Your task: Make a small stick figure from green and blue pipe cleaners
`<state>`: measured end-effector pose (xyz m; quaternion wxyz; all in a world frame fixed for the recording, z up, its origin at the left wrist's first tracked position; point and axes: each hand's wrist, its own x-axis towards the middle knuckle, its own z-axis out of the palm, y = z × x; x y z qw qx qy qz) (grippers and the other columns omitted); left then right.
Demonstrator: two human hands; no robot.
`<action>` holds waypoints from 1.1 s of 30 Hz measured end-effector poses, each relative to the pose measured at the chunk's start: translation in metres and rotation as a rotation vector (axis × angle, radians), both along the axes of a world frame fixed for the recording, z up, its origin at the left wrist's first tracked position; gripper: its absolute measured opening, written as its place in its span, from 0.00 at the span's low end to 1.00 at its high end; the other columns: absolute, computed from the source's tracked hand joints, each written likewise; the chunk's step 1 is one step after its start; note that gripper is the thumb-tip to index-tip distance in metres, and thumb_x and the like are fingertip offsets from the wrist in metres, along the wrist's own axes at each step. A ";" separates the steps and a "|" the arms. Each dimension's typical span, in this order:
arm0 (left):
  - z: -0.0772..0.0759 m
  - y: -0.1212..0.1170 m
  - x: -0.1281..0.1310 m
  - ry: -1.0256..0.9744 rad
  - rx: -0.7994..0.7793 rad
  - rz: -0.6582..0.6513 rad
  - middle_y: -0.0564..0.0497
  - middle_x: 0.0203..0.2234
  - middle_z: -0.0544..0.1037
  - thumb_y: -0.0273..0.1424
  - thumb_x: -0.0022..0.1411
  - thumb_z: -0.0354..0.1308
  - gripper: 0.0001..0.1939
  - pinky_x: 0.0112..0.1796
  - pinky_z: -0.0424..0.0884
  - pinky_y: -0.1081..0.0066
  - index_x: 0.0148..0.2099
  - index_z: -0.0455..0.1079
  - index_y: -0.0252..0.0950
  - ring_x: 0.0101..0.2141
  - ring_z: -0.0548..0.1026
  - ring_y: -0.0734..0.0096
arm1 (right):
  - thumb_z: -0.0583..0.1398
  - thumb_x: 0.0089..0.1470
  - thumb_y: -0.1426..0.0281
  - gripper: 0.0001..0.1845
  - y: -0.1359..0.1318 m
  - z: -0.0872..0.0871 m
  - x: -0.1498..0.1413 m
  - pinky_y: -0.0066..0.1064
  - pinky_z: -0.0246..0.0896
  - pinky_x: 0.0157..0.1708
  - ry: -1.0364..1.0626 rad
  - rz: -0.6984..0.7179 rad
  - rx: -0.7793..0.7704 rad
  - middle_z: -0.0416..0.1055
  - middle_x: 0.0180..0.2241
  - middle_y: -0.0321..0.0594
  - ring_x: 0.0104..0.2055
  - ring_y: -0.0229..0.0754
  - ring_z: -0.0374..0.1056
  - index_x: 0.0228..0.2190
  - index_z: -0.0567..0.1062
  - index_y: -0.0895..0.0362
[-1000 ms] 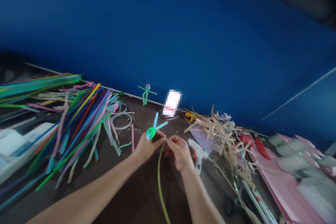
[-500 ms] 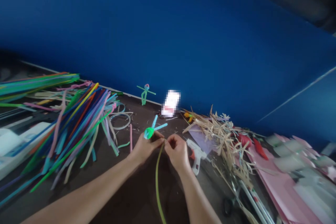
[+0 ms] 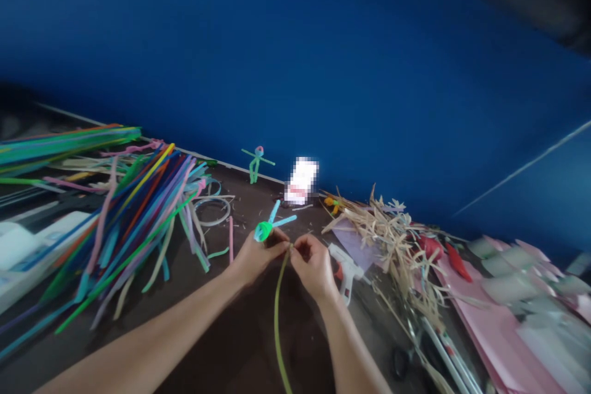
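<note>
Where the forearms [image 3: 184, 315] converge, the left hand [image 3: 258, 257], holding a green-and-blue piece [image 3: 263, 231], and right hand [image 3: 314, 266] pinch a yellow-green strip [image 3: 276, 320]; bare tabletop [image 3: 187, 280] lies leftward, glue gun [image 3: 345, 263] rightward.

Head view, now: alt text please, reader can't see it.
A left hand and right hand both pinch a yellow-green strip above a dark table; the left also holds a green-and-blue piece. Colorful stems lie to the left, a white glue gun and pale strips to the right.
</note>
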<state>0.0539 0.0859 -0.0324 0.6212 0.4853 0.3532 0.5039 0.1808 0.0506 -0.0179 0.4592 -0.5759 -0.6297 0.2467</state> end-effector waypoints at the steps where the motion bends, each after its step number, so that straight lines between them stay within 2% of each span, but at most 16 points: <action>1: 0.000 0.000 0.000 -0.004 0.009 -0.016 0.53 0.18 0.70 0.30 0.41 0.62 0.07 0.26 0.64 0.74 0.25 0.69 0.33 0.22 0.67 0.74 | 0.55 0.43 0.70 0.03 0.000 -0.001 0.000 0.24 0.52 0.21 0.020 0.006 -0.011 0.60 0.18 0.32 0.21 0.34 0.56 0.21 0.65 0.56; 5: -0.004 0.000 0.000 -0.002 0.034 -0.044 0.53 0.18 0.70 0.30 0.43 0.61 0.07 0.25 0.64 0.74 0.26 0.68 0.33 0.22 0.67 0.75 | 0.55 0.43 0.70 0.03 0.000 -0.001 0.002 0.24 0.52 0.21 0.052 0.015 -0.030 0.60 0.18 0.32 0.21 0.34 0.56 0.21 0.65 0.56; 11: -0.006 0.002 0.000 0.038 0.072 -0.074 0.55 0.17 0.68 0.29 0.45 0.59 0.05 0.22 0.61 0.75 0.26 0.68 0.32 0.20 0.65 0.76 | 0.54 0.42 0.72 0.03 -0.001 0.000 0.000 0.24 0.51 0.20 -0.014 -0.002 -0.034 0.59 0.17 0.31 0.20 0.33 0.55 0.20 0.64 0.57; 18: -0.005 0.002 0.001 0.040 0.058 -0.176 0.56 0.18 0.67 0.29 0.47 0.57 0.04 0.22 0.60 0.76 0.27 0.65 0.33 0.19 0.64 0.78 | 0.54 0.41 0.73 0.03 -0.002 0.002 -0.001 0.24 0.51 0.21 -0.106 -0.038 -0.002 0.59 0.17 0.31 0.20 0.33 0.55 0.19 0.64 0.57; 26: -0.005 0.003 0.000 0.133 0.178 -0.175 0.55 0.19 0.66 0.27 0.48 0.55 0.03 0.26 0.60 0.74 0.26 0.64 0.32 0.23 0.65 0.76 | 0.53 0.40 0.74 0.03 -0.004 0.006 -0.001 0.23 0.51 0.21 -0.196 -0.037 0.032 0.60 0.17 0.30 0.20 0.33 0.56 0.19 0.64 0.57; 33: -0.006 0.005 -0.001 0.131 0.132 -0.186 0.55 0.19 0.67 0.25 0.46 0.55 0.01 0.27 0.60 0.73 0.25 0.66 0.32 0.24 0.64 0.75 | 0.53 0.41 0.76 0.03 -0.006 0.007 0.000 0.23 0.50 0.21 -0.367 -0.012 0.118 0.61 0.17 0.31 0.20 0.33 0.58 0.20 0.64 0.57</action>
